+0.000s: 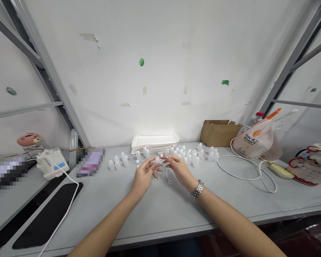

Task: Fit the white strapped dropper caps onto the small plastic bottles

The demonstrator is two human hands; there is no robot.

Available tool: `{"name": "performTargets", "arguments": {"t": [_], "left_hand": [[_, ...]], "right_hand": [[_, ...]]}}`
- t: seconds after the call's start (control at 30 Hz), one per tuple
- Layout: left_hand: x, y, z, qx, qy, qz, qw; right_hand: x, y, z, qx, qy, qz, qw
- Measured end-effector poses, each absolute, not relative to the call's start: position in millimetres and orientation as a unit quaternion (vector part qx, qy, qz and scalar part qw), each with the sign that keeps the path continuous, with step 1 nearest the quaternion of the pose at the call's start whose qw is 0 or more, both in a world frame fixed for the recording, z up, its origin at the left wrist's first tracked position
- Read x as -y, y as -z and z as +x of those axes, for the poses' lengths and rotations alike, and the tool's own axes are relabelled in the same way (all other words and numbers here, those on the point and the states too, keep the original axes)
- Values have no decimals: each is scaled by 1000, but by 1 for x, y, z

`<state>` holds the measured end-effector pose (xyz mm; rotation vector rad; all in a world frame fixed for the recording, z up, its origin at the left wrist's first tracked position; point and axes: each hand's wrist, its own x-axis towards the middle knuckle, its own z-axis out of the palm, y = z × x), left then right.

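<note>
Over the middle of the table, my left hand [143,176] is closed on a small translucent plastic dropper bottle [157,160]. My right hand [178,168], wearing a metal watch at the wrist, pinches close beside the bottle's top; what sits between its fingertips is too small to make out. Below the right fingers shows a thin white strap with a ring end [169,176]; whether it hangs or lies on the table is unclear. Several capped bottles [195,161] with looped straps stand just beyond my right hand. To the left, a group of similar bottles [117,165] stands on the table.
Behind the bottles lies a stack of white trays [155,141] against the wall. An open cardboard box [218,134], a plastic bag [256,139] and a coiled white cable [238,177] are on the right. At left are a white device [52,164] and a black flat object [48,216].
</note>
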<state>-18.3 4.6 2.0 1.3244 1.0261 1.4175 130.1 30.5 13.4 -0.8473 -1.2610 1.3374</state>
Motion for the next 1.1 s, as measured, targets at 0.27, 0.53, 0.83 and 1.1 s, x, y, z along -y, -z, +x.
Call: {"name": "performTargets", "arguments": {"t": [0.27,0.53,0.83,1.1], "left_hand": [[-3,3,-15,-418,-557,554,456],[-6,-11,-25,-449,-629,493,400],[-16,-5,-32,-452,-652,451,410],[-14,-4,-29,-453,-635,472,411]], "right_hand": [[-29,-9,126,532,-529,-373,545],[-48,-6,144,561,-428,-463,536],[-55,32,133,813,-31,-480,328],[-69,33,133,839,32,-478,258]]}}
